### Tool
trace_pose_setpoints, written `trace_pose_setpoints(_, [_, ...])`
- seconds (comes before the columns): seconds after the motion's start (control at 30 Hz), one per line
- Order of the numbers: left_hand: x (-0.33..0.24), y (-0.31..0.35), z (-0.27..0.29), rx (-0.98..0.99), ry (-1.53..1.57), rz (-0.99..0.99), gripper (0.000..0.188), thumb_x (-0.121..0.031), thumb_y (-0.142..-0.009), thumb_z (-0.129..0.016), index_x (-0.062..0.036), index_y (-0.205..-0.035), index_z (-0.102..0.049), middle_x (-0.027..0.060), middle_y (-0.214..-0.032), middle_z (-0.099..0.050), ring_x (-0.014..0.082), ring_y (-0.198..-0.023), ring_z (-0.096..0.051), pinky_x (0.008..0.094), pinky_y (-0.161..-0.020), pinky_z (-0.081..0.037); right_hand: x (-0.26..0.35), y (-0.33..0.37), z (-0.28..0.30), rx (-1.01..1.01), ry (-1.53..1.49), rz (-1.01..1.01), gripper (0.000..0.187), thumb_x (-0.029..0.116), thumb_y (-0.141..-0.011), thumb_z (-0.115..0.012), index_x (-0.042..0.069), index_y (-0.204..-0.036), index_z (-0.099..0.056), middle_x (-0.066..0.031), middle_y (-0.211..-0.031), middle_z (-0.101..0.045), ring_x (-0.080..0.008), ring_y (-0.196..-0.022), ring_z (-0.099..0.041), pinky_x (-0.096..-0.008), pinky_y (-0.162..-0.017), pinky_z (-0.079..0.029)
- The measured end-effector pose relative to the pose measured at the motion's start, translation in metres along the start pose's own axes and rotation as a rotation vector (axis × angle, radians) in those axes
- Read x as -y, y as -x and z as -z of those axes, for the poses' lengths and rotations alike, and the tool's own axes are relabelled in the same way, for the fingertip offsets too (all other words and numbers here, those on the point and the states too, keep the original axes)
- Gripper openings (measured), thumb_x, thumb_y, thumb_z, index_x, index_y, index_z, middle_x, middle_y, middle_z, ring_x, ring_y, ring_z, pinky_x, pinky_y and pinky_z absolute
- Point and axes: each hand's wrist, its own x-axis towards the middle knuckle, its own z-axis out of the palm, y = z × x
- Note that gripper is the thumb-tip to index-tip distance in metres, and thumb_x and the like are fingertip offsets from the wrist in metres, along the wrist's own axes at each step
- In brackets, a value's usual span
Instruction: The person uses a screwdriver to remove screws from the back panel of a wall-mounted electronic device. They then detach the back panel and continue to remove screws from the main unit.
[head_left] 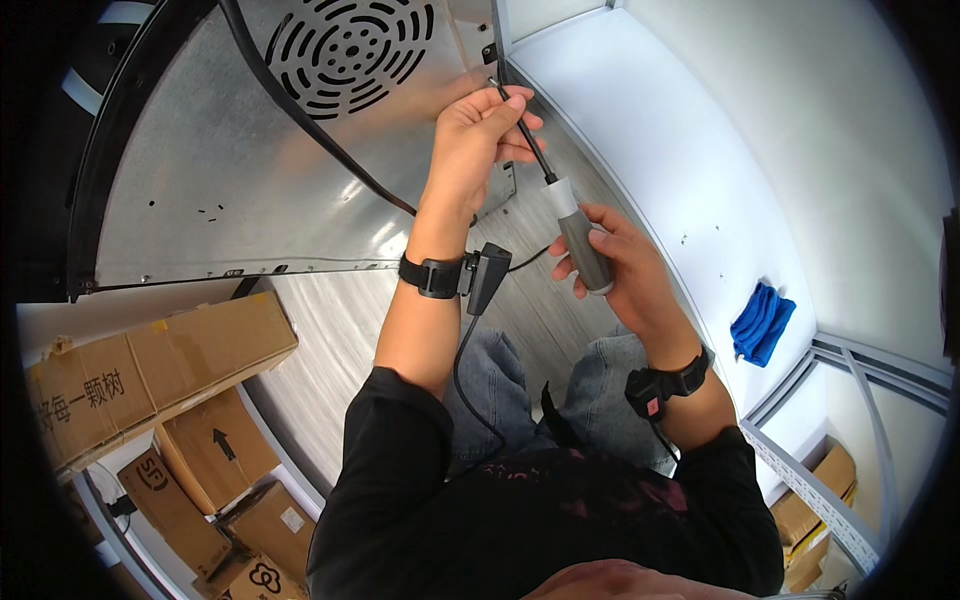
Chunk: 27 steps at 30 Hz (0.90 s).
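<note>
A screwdriver with a grey handle, a white collar and a long dark shaft slants between my two hands. My right hand is closed around its handle. Higher up, my left hand pinches the shaft near the tip with thumb and fingers. The tip is at the right edge of a large silver metal panel, next to a small dark fitting. Whether the tip touches a screw there is too small to tell. Round vent slots pierce the panel's upper part.
A thick black cable hangs across the panel. On the right, a white surface bears a blue cloth and several tiny specks. Cardboard boxes are stacked lower left. A metal frame stands lower right.
</note>
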Motion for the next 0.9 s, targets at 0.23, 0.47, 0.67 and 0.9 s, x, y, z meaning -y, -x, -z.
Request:
trace_pose_setpoints(0.23, [0.000,0.000,0.003,0.070,0.028,-0.013,0.027,-0.017,-0.094,-0.048,0.0035,-0.109,-0.057,0.0125,-0.082,-0.065,0.0220,-0.070,-0.068,0.0269,-0.058,-0.057,-0.004,0.001,0.003,-0.089,0.045,0.001,0.040,0.015,-0.085,-0.047,0.000,-0.122,-0.044,-0.0112,-0.088,-0.062,-0.0142,-0.067,-0.059,-0.0247,-0.054,-0.044])
trace_pose_setpoints(0.47, [0.002,0.003,0.003,0.083,0.126,-0.018,0.034,-0.021,-0.098,-0.036,0.0051,-0.108,-0.056,0.0172,-0.087,-0.066,0.0263,-0.070,-0.068,0.0284,-0.059,-0.057,0.000,0.005,0.012,-0.107,0.058,0.003,0.040,0.016,-0.084,-0.047,0.000,-0.120,-0.045,-0.0103,-0.085,-0.062,-0.0131,-0.062,-0.058,-0.0233,-0.049,-0.042])
trace_pose_setpoints(0.67, [0.012,0.002,-0.011,0.004,0.079,-0.059,0.030,-0.020,-0.097,-0.038,0.0029,-0.103,-0.057,0.0156,-0.086,-0.066,0.0232,-0.068,-0.067,0.0289,-0.059,-0.056,0.011,0.016,0.023,-0.148,0.131,0.023,0.039,0.016,-0.083,-0.048,0.000,-0.118,-0.047,-0.0090,-0.080,-0.061,-0.0112,-0.058,-0.056,-0.0213,-0.045,-0.040])
trace_pose_setpoints(0.9, [0.031,0.003,-0.041,0.089,0.309,-0.008,0.023,-0.019,-0.096,-0.045,-0.0012,-0.103,-0.058,0.0104,-0.093,-0.064,0.0177,-0.078,-0.064,0.0279,-0.062,-0.053,0.040,0.038,0.055,-0.231,0.292,0.040,0.035,0.015,-0.080,-0.049,-0.001,-0.111,-0.052,-0.0098,-0.075,-0.062,-0.0104,-0.052,-0.055,-0.0205,-0.039,-0.038])
